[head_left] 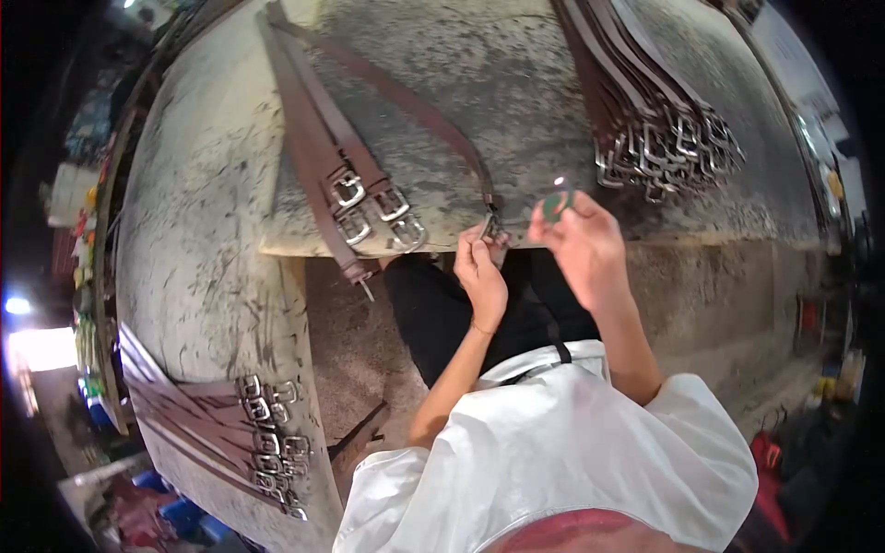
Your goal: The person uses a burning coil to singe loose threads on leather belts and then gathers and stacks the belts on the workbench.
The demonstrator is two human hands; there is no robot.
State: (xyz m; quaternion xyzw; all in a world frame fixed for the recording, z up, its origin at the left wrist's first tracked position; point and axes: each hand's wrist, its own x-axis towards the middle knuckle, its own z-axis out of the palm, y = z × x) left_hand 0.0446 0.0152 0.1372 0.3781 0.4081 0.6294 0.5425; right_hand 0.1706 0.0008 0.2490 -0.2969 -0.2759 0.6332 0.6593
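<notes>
My left hand (481,276) is closed on the buckle end of a brown belt (419,111) at the table's front edge. That belt curves back across the table to the upper left. To the right, my right hand (585,244) is raised with its fingers pinched round a small green object (557,206), too small to name. Left of my hands lie several brown belts (318,157) with silver buckles (348,189), one end hanging over the edge.
A thick bundle of belts (636,64) with many buckles lies at the back right of the worn table (203,230). Another bundle of belts (198,419) rests on the table's left arm. The front edge passes just above my lap.
</notes>
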